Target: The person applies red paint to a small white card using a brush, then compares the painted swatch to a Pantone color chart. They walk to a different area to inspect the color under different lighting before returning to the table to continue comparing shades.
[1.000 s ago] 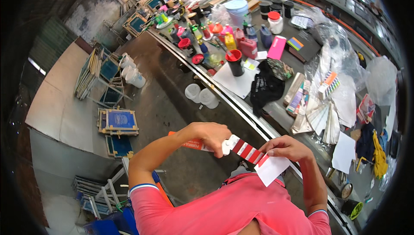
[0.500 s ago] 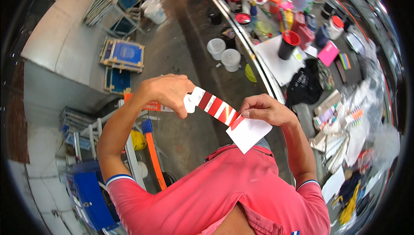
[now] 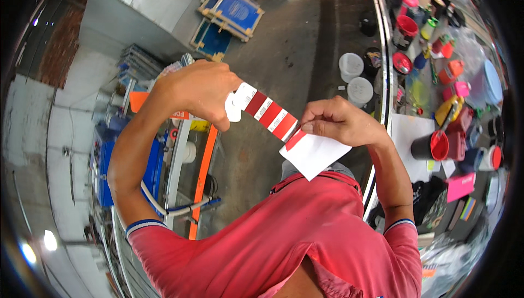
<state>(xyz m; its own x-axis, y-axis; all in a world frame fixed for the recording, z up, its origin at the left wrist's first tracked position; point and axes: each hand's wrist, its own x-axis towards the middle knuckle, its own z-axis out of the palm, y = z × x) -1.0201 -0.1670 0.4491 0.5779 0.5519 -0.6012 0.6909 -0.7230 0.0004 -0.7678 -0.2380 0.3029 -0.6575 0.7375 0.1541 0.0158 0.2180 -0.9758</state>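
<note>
I hold a narrow paper colour-swatch strip (image 3: 267,113) of red blocks with white gaps between them, slanting down from upper left to lower right in front of my chest, above the concrete floor. My left hand (image 3: 199,91) is curled into a loose fist around its white upper end, the fingers (image 3: 218,115) wrapped over the strip. My right hand (image 3: 339,122) pinches the strip's lower end against a white paper card (image 3: 315,155), thumb and fingertips pressed together at the card's top corner, where a small red patch shows. The card hangs just above my red polo shirt (image 3: 284,232).

Beyond my hands, on the floor, stand two white plastic tubs with lids (image 3: 356,78), close to the metal edge of a long workbench (image 3: 382,79) running up the right side. On the bench, right of my right hand, sits a black cup of red ink (image 3: 431,146) on a white sheet, with more red pots and coloured jars farther away. At far left, blue framed printing screens (image 3: 232,14) lie stacked on the floor.
</note>
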